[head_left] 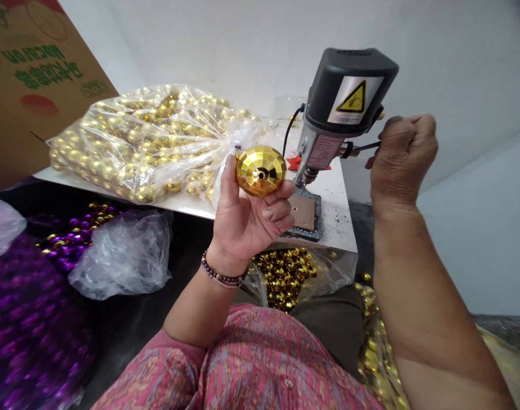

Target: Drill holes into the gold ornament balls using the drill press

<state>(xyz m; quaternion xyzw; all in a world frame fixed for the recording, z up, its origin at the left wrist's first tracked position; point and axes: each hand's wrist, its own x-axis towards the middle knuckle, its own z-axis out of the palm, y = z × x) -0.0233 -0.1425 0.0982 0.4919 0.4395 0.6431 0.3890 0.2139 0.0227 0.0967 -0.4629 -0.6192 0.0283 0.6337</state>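
- Gold faceted ball sat at the tips of the left hand, held up in front of the drill press, its small centre hole turned toward the camera.
- Fingers of that hand were curled under the ball and the thumb pressed its left side, so the ball was gripped and lifted clear of the worktop.
- A beaded bracelet circled the left wrist.
- The right hand was closed in a fist around the thin black lever on the right side of the drill press.
- The drill press stood on the white worktop; its dark head carried a yellow warning triangle, and its chuck pointed down over a small brown plate on the base.
- A clear plastic bag of gold balls lay on the worktop to the left of the machine, its mouth just beside the held ball.
- More gold balls in plastic lay below the worktop's front edge, near the person's lap.
- Purple and gold beads and a crumpled clear bag lay lower left.
- A brown cardboard box leaned at the upper left.
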